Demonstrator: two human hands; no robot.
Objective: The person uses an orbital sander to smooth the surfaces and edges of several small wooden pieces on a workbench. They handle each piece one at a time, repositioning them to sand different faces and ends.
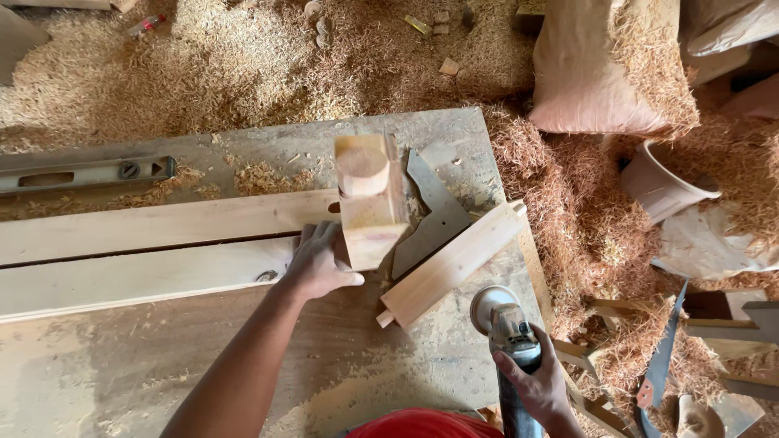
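The left hand [318,266] is pressing its open grip against the upright wooden block [369,203] on the bench [243,357], while the right hand [537,383] is closing its grip around an angle grinder [507,341] just beside a tenoned wooden piece [450,264].

Both bare arms reach forward, one hand pressed flat and one closed in a grip.

The left arm runs up from the lower middle of the view, bare to the elbow, slanting toward the middle of the workbench top [203,341]; the left hand [318,264] lies palm down with the wrist nearly straight, fingers together and pointing away from the body, the thumb stretched out to the right. The right hand [535,381] sits low by the bench's right edge, near its front corner, knuckles up, fingers curled tight in a closed fist-like grip, with only the wrist showing behind it.
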